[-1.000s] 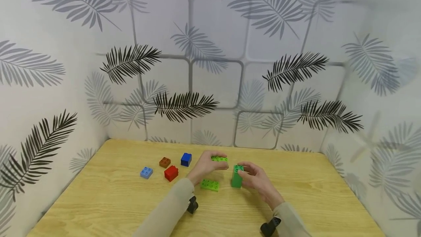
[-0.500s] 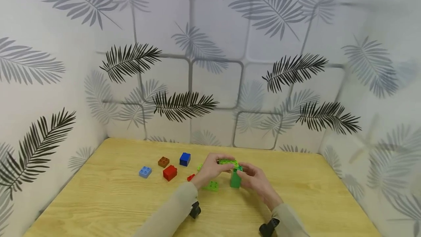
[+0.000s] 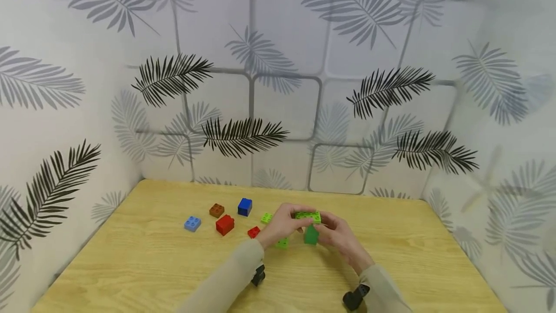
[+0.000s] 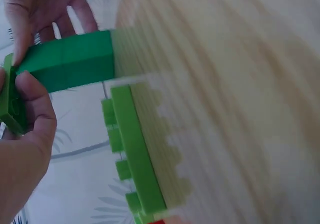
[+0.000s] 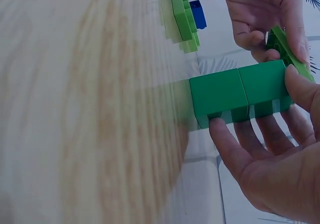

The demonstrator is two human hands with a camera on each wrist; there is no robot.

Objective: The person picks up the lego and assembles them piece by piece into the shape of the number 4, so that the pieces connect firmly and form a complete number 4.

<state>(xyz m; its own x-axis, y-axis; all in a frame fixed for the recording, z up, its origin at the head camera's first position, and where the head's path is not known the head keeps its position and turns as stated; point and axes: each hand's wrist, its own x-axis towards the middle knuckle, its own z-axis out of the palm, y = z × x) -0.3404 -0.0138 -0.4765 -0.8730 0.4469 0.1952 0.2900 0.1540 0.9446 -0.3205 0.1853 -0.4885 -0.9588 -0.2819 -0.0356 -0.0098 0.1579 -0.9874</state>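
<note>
My left hand (image 3: 284, 225) pinches a flat lime-green building brick (image 3: 308, 217) with studs on top, its thumb in front and its fingers behind. This brick lies across the upper end of a dark green tower of two stacked building bricks (image 5: 245, 93) and juts out leftward. Whether it is pressed onto the studs cannot be told. The right hand (image 3: 345, 241) steadies the upright tower on the table, fingers along one side and thumb near the top. Another lime brick (image 4: 137, 151) lies on the table beside the tower, partly hidden by the left wrist in the head view.
Left of the hands lie a small red brick (image 3: 254, 232), a larger red brick (image 3: 225, 224), a blue brick (image 3: 245, 206), a brown brick (image 3: 216, 210) and a light blue brick (image 3: 192, 223). One more lime brick (image 3: 266, 218) sits behind the left hand. A patterned wall stands behind the table (image 3: 143, 264).
My left hand has carried the lime brick rightward, from beside the dark green tower to over its top. The right hand has kept its hold on the tower.
</note>
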